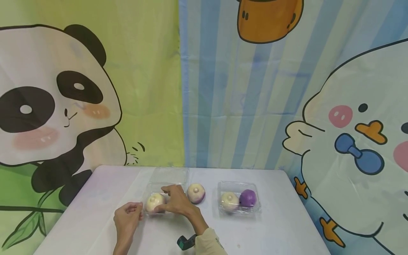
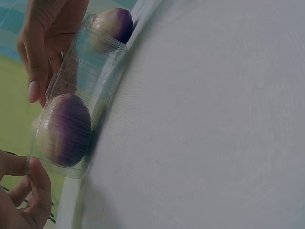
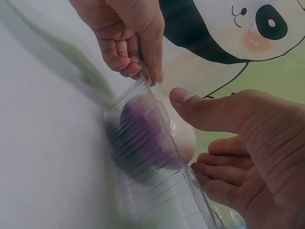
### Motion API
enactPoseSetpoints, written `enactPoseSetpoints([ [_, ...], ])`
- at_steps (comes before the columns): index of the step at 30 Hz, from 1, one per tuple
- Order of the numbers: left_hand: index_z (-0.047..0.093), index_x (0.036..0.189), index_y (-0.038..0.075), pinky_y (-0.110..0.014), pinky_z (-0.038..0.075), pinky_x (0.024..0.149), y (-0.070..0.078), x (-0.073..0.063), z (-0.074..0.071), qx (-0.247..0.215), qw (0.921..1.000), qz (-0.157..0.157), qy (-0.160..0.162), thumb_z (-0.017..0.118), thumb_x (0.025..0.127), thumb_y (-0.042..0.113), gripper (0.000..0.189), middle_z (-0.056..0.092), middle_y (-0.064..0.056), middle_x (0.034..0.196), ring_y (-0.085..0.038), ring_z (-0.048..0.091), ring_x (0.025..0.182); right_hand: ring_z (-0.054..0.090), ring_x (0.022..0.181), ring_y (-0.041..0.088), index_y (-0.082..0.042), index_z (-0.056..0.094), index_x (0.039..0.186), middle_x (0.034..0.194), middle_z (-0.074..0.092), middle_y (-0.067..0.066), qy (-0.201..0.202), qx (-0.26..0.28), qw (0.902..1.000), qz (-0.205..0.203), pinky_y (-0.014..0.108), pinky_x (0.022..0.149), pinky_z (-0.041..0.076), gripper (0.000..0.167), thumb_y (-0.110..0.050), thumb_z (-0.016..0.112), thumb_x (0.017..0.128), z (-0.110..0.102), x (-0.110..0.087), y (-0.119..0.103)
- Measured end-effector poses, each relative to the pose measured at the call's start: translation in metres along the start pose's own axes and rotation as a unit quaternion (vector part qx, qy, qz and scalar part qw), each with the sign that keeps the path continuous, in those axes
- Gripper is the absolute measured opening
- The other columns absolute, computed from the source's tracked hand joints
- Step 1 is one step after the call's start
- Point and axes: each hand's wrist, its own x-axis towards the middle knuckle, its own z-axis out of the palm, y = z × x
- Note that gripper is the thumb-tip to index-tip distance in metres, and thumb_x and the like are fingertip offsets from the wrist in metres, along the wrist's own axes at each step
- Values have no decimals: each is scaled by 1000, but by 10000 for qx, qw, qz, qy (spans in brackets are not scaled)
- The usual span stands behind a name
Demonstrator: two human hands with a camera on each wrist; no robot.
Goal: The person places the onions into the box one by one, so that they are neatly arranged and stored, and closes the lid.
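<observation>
Sitting in the open clear box [image 2: 97, 69] is one purple-white turnip [image 1: 154, 202]

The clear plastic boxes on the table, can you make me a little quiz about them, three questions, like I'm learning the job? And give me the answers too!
1. How many turnips are inside the left box?

2. True or false: a loose turnip sits between the left box and the right box.

3. Which hand is pinching the edge of the left box with its fingers?
A) The right hand
B) The left hand

Key:
1. One.
2. True.
3. B.
</observation>
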Motion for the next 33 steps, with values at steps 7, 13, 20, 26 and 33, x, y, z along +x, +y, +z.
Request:
enactPoseSetpoints([
  [7, 74, 109, -9, -22, 59, 52, 0, 0, -1, -23, 10000, 4, -44, 68, 104, 8, 19, 76, -12, 79, -16, 70, 61, 79, 119, 34, 4, 70, 139, 138, 75, 20, 187, 492, 9986, 9, 24, 99, 64, 75, -33, 99, 80, -8, -3, -2],
  [13, 74, 108, -9, -22, 57, 50, 0, 0, -1, -25, 10000, -56, -17, 68, 104, 9, 19, 76, -11, 78, -18, 70, 62, 76, 124, 39, 5, 69, 140, 140, 73, 23, 316, 836, 9960, -92, 33, 103, 66, 72, -23, 99, 81, -16, -9, -2],
  [20, 74, 107, -9, -23, 57, 50, 1, 0, -1, -25, 10000, -60, 5, 68, 104, 9, 19, 76, -12, 78, -19, 70, 62, 75, 127, 37, 6, 68, 140, 141, 72, 24, 502, 998, 9936, -187, 35, 106, 65, 73, -19, 100, 80, -26, -15, 0],
  [26, 74, 107, -9, -24, 57, 50, 0, 1, 0, -12, 9999, -128, 33, 68, 104, 10, 19, 76, -11, 77, -19, 70, 62, 74, 129, 35, 5, 68, 141, 142, 72, 22, 612, 1186, 9909, -145, 39, 107, 64, 74, -16, 100, 79, -38, -19, 3],
  [33, 74, 107, -9, -22, 58, 51, -1, 2, 0, -44, 9999, -112, 13, 69, 103, 9, 19, 76, -10, 77, -18, 70, 62, 74, 129, 34, 3, 69, 141, 140, 74, 21, 763, 1112, 9908, -120, 24, 105, 62, 76, -17, 103, 75, -50, -23, 8],
])
